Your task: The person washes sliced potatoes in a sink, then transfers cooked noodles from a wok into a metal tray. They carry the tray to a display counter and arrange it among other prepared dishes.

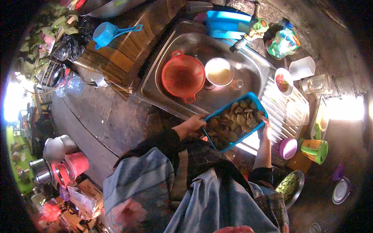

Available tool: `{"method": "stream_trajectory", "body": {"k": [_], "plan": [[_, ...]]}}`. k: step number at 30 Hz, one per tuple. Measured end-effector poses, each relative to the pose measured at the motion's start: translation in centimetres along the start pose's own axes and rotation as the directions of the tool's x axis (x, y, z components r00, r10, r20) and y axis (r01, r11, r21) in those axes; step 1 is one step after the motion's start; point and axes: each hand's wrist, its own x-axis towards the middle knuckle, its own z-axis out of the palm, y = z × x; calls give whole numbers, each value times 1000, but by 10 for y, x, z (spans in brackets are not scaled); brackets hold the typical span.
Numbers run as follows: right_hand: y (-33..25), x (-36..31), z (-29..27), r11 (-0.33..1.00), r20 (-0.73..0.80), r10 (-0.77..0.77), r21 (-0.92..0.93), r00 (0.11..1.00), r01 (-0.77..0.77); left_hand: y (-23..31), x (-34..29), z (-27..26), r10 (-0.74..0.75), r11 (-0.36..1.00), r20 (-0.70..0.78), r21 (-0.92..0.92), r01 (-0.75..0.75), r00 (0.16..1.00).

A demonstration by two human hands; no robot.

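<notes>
A green bottle (280, 47) carries a label (289, 40) with lettering.

Steel sink (250, 75) has a red colander (183, 77) plus a white bowl (219, 72) sitting in it. The ribbed drainboard (275, 110) alongside's got a clear plastic tub (297, 113) on it.

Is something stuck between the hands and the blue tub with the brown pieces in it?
No, nothing visible is in the way: the left hand holds the blue tub at its left end, and the right hand holds its right end. The brown pieces lie inside.
</notes>
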Motion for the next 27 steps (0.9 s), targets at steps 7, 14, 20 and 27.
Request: {"method": "stream_trajectory", "body": {"k": [7, 14, 20, 27], "plan": [[-51, 76, 111, 945, 123, 149, -310, 981, -105, 55, -72, -45, 84, 926, 8, -369, -76, 996], [-51, 154, 239, 690, 302, 419, -719, 856, -84, 55, -107, -53, -15, 729, -75, -683, -40, 997], [-29, 190, 296, 275, 287, 604, -951, 744, 144, 57, -108, -61, -25, 570, -3, -822, 12, 1000], [-26, 200, 311, 70, 156, 655, -987, 739, 146, 79, -89, -73, 64, 331, -5, -943, -26, 998]]}}
